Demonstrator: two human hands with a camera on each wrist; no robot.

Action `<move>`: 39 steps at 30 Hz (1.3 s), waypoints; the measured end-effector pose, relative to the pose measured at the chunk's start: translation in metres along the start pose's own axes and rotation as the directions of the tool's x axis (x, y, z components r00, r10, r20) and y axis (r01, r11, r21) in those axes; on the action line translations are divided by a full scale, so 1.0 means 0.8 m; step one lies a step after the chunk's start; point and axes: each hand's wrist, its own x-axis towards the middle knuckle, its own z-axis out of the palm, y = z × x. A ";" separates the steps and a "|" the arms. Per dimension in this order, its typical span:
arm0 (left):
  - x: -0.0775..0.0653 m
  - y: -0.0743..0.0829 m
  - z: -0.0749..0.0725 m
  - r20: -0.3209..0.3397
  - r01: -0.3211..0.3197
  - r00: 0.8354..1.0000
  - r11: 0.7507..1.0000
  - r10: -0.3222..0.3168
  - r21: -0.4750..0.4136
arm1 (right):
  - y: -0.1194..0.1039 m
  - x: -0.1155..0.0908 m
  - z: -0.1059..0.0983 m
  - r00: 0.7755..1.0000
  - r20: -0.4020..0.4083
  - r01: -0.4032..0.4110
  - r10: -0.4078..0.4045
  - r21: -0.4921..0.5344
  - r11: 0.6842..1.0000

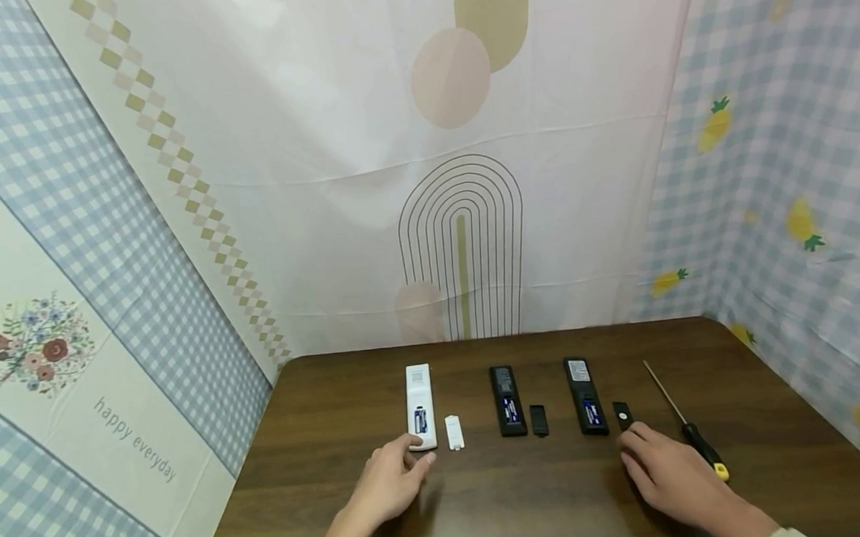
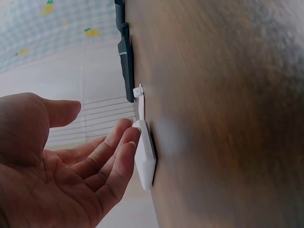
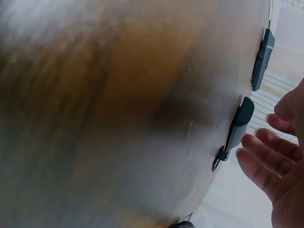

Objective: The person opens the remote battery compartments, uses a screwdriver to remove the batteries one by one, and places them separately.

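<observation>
A white remote control (image 1: 418,388) lies back up on the brown table, with its battery compartment uncovered and blue batteries (image 1: 420,420) in it. My left hand (image 1: 390,480) is at its near end, fingertips right at the edge and thumb apart, as the left wrist view also shows. Beside that remote lies its white battery cover (image 1: 454,433). My right hand (image 1: 665,469) hovers low by a small black battery cover (image 1: 622,413), fingers loosely bent, with nothing between thumb and fingers in the right wrist view. Left of this cover rests a black remote control (image 1: 582,386), batteries exposed.
Between the outer remotes lies another black remote (image 1: 505,390) with blue batteries showing, its black cover (image 1: 538,420) alongside. A screwdriver (image 1: 694,437) with a black and yellow handle lies at the right. Patterned cloth (image 1: 325,225) hangs behind the table (image 1: 515,499) and along both sides.
</observation>
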 end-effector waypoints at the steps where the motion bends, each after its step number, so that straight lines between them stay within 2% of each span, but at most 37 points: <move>1: 0.001 -0.001 -0.001 0.002 0.004 1.000 1.000 -0.004 -0.004 | 0.001 0.000 0.000 1.000 -0.008 -0.001 0.001 0.003 1.000; 10: 0.006 -0.007 -0.004 0.015 0.031 0.999 0.996 -0.030 -0.080 | 0.008 -0.004 -0.001 0.997 -0.082 -0.001 0.000 -0.012 1.000; 15: 0.018 -0.011 -0.007 -0.003 0.044 0.999 0.991 -0.045 -0.126 | 0.011 -0.008 -0.003 0.995 -0.096 -0.010 0.009 -0.004 1.000; 20: 0.044 -0.012 -0.013 -0.062 0.074 0.995 0.988 -0.082 -0.133 | 0.014 -0.011 -0.005 0.992 -0.129 -0.008 0.009 0.005 1.000; 26: 0.087 -0.015 -0.010 -0.125 0.129 0.984 0.991 -0.131 -0.022 | 0.016 -0.012 -0.006 0.984 -0.175 0.005 -0.003 0.012 1.000; 30: 0.111 -0.026 -0.001 -0.107 0.200 0.975 0.980 -0.196 0.023 | 0.014 -0.014 -0.004 0.982 -0.188 0.010 -0.005 0.025 1.000; 34: 0.126 -0.035 0.008 -0.068 0.271 0.961 0.961 -0.268 0.047 | 0.013 -0.015 -0.002 0.983 -0.185 0.008 0.000 0.040 0.999; 39: 0.141 -0.030 0.011 -0.014 0.312 0.950 0.948 -0.312 0.065 | 0.013 -0.015 -0.004 0.985 -0.171 -0.011 0.019 0.047 0.999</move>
